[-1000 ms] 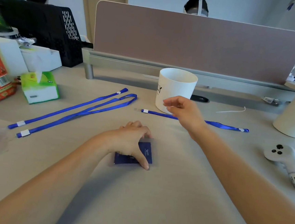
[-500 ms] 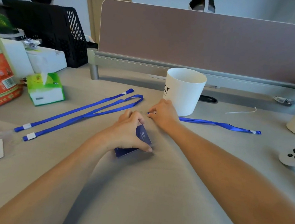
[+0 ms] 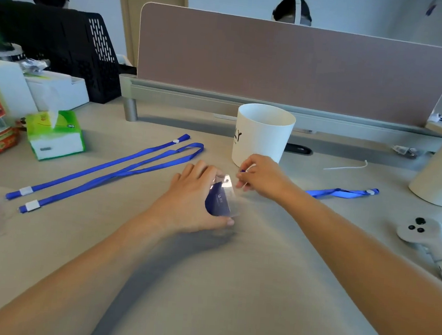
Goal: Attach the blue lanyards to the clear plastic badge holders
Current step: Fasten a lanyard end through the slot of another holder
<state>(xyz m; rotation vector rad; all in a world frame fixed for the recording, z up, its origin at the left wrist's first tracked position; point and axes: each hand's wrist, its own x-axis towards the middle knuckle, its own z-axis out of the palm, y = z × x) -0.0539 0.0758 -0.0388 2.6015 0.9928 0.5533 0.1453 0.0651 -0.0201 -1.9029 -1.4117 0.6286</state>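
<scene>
1. Two hands meet at the middle of the desk: the left hand grips a clear badge holder, tilted up.
2. The right hand pinches the end of a blue lanyard just beside the holder's top.
3. Two more lanyards lie to the left.

At frame centre the left hand has tipped the badge holder up off the surface, while the right hand has pinched the lanyard end and brought it to the holder's top.
</scene>
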